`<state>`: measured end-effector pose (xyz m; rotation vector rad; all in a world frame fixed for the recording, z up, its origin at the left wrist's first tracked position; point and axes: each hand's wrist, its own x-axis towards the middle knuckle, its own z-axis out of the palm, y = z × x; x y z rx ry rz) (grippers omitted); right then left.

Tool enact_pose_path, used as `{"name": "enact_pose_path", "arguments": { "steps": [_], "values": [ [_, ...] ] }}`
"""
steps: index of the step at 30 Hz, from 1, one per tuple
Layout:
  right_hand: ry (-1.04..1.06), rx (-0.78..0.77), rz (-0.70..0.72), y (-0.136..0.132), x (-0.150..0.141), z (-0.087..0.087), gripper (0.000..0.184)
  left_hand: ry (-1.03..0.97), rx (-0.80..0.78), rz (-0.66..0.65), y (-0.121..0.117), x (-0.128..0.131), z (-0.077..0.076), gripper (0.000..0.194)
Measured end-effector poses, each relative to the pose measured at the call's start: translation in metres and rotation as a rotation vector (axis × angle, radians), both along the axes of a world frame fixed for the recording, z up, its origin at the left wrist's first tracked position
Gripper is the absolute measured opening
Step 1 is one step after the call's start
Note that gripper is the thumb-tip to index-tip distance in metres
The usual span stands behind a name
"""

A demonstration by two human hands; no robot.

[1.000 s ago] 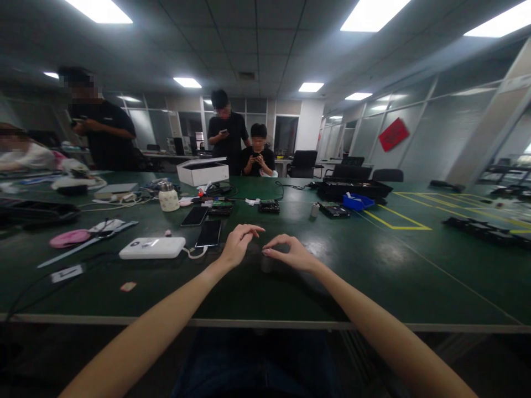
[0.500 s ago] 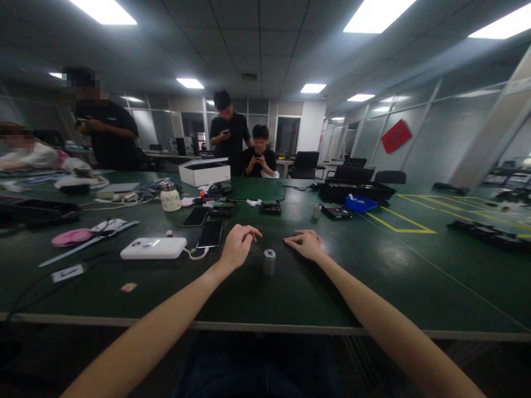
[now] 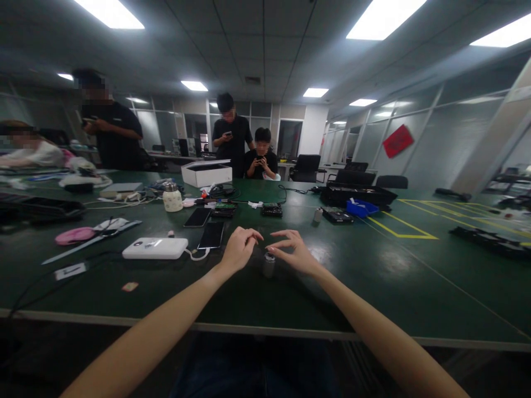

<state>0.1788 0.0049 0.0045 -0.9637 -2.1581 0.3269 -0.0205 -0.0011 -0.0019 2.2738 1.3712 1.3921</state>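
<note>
A small grey metal cylinder shaped like a drink can [image 3: 269, 267] stands upright on the green table in front of me. My right hand [image 3: 292, 251] is at its upper right, thumb and fingers apart, with the thumb tip over the can's top; whether it touches cannot be made out. Just left of the can, my left hand [image 3: 241, 247] hovers with bent fingers pointing right, holding nothing that I can see. Beyond the left hand lies a dark phone [image 3: 211, 236], with a white power bank [image 3: 155, 249] and its short cable to the left.
Farther back are a second small cylinder [image 3: 317, 214], circuit boards [image 3: 271, 209], a blue tray [image 3: 362, 208], a white box [image 3: 207, 173] and a pale bottle [image 3: 172, 199]. A pink ring-shaped item [image 3: 74, 236] lies left. Several people are across the table, some holding phones.
My right hand has moved left to the can's top, and its thumb and fingers have spread. My left hand has hardly moved. The view has shifted slightly.
</note>
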Motion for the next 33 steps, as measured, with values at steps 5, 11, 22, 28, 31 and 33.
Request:
{"name": "enact_pose_path", "arguments": {
  "steps": [5, 11, 22, 28, 31, 33],
  "values": [
    [0.024, -0.001, 0.018, -0.003, -0.001, 0.001, 0.013, 0.019, -0.007, -0.03, -0.001, 0.001, 0.001, 0.029],
    [0.043, -0.021, 0.047, -0.006, -0.002, 0.002, 0.012, 0.025, -0.007, -0.043, -0.003, 0.002, 0.003, 0.029],
    [0.069, -0.22, 0.093, -0.009, -0.002, 0.004, 0.031, -0.039, -0.062, -0.096, -0.006, 0.003, 0.004, 0.024],
    [0.071, -0.374, 0.216, -0.011, -0.001, 0.005, 0.045, -0.047, 0.015, -0.218, -0.013, 0.004, 0.008, 0.015],
    [0.092, -0.438, 0.261, -0.011, -0.002, 0.004, 0.038, -0.014, 0.043, -0.234, -0.011, 0.005, 0.007, 0.016],
    [0.099, -0.452, 0.276, -0.01, -0.002, 0.003, 0.036, 0.002, 0.029, -0.234, -0.008, 0.004, 0.005, 0.013]
  ]
}}
